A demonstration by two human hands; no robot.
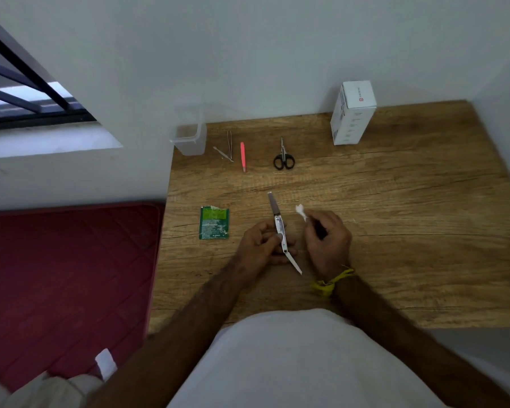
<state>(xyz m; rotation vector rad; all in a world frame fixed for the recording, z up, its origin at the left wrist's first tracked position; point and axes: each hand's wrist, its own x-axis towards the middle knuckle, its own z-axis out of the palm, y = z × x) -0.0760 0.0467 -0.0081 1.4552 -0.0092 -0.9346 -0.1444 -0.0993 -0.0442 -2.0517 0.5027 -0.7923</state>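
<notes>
Nearest, the left hand (261,242) has its grip closed round a folding metal nail tool (280,228), held over the tabletop (395,216) with both blades swung out. Just beside it, the right hand (327,240) pinches a white wad (301,212). Left of them lies a torn green sachet (214,222). Farther back are scissors (283,159), a pink stick (243,156) and tweezers (229,144) — then a white box (352,113).

We see soft, even daylight from the window (27,95) at left, faint shadows on the counter (395,201), slight overall blur, and wide-angle bending at the edges.
</notes>
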